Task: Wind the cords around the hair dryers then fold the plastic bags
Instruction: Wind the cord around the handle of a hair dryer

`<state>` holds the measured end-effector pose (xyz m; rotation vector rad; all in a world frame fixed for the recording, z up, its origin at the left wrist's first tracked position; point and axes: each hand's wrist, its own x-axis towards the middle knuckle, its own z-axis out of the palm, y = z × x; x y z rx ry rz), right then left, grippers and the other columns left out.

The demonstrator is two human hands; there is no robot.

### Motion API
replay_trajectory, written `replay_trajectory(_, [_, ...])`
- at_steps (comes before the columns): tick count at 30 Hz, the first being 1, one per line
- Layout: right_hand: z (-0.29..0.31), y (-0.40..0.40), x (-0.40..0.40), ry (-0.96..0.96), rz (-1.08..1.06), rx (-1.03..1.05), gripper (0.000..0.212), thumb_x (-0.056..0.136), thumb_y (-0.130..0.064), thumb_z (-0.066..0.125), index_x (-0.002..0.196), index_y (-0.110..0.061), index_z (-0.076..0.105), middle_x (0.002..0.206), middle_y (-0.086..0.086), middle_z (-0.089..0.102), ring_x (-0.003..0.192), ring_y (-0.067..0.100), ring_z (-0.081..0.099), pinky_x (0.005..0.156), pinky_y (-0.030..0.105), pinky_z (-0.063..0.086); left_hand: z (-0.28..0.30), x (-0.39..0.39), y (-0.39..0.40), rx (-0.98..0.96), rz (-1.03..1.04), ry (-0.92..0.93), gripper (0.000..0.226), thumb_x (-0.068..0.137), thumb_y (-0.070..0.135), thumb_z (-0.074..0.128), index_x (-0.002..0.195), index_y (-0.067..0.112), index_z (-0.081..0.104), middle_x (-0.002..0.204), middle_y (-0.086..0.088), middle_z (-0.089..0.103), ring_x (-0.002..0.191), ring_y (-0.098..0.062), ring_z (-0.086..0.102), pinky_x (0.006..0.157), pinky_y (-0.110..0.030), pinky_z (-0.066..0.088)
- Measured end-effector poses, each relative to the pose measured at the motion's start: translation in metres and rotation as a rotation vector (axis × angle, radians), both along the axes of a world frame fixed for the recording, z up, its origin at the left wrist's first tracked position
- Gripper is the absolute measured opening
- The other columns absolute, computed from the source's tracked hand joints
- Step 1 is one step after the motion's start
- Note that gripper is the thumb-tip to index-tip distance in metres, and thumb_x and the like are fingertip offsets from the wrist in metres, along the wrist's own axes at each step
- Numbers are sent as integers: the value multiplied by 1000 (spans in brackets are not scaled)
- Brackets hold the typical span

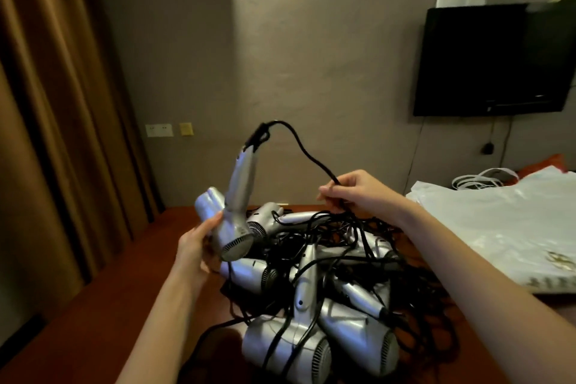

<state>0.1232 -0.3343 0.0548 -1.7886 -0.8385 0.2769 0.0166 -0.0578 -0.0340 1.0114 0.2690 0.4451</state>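
One hair dryer [232, 215] is up off the pile, held by the left hand [194, 248]. Fingers wrap the barrel from the left side, handle pointing up and away. Probably so the handle is exposed as a spool to wind on.

Its cord [304, 153] leaves the top of the handle, arcs up and over to the right, then drops into the right hand [355, 192]. That hand pinches the cord between thumb and fingertips, other fingers loosely curled. Holding it a stretch away from the handle keeps the run taut-ish and clear of the tangle, which I'd guess is the point.

Below the right hand the cord goes straight into the heap [327, 274]: several more silver dryers lying on the table [103, 305], black cords knotted over and between them. Can't tell which strand in there belongs to the held dryer.

No turns on the handle yet, so winding looks barely started. Risk: pulling slack will drag neighbouring cords or shift the other dryers.

Plastic bags [498, 227] lie flat on the table to the right, just beside the heap, untouched. That part of the job comes later.
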Motion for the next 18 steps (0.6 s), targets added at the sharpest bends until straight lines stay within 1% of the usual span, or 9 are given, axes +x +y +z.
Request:
replay_trajectory(1, [-5,-4,2,-57,-17,-48,23,91,-25,63,84,-7,75,74,6,68,68,16,58,72,31,44,2,2,-2,-29,-22,-23,61,64,30,71,115,-3,64,92,-13,72,68,-19,72,63,-29,59])
replay_trajectory(3, [-12,-7,0,-190,-57,-199,36,95,-36,55,77,-13,77,68,1,65,66,8,56,72,26,40,4,7,-9,-91,-70,-133,65,58,35,82,113,4,68,95,-9,72,77,-18,72,75,-29,58])
replay_trajectory(5, [-15,-9,-1,-322,-176,-364,53,100,-44,40,70,-19,76,61,-5,59,56,2,52,67,24,38,8,11,-19,-120,-140,-233,56,47,40,92,93,11,78,90,-5,75,80,-15,72,77,-28,59])
replay_trajectory(7, [-10,-8,-4,-381,-230,-451,59,103,-43,32,67,-19,73,64,-1,63,53,2,53,62,22,41,14,10,-37,-173,-202,-253,26,77,37,73,77,13,80,82,-4,75,74,-14,73,67,-25,60])
replay_trajectory(8, [-6,-6,-5,-334,-203,-420,60,103,-41,31,67,-16,71,62,0,64,47,2,52,56,18,41,14,12,-44,-217,-234,-265,35,90,34,57,75,11,79,79,-5,73,70,-16,72,63,-24,59])
replay_trajectory(9, [-1,-2,-7,-257,-168,-352,59,104,-39,31,66,-12,68,59,0,64,42,3,50,49,16,40,17,12,-55,-251,-278,-252,38,92,33,49,78,10,76,78,-6,71,68,-17,70,61,-24,59])
replay_trajectory(11, [8,7,-8,-83,-137,-180,57,104,-36,33,65,-7,62,55,2,65,39,6,52,43,16,43,22,12,-77,-296,-333,-212,32,82,38,55,85,9,70,85,-8,65,72,-19,67,64,-25,58])
replay_trajectory(15, [26,22,-14,194,-98,143,47,104,-29,36,70,-6,57,59,7,66,44,9,55,46,17,48,37,17,-107,-289,-432,-183,41,71,43,60,88,9,77,104,-15,62,91,-25,62,84,-33,52])
replay_trajectory(18, [30,29,-11,227,-69,290,42,103,-29,41,82,2,61,66,8,66,59,14,59,55,18,53,51,21,-121,-220,-510,-236,51,83,42,52,117,5,63,98,-12,63,86,-22,60,95,-36,44])
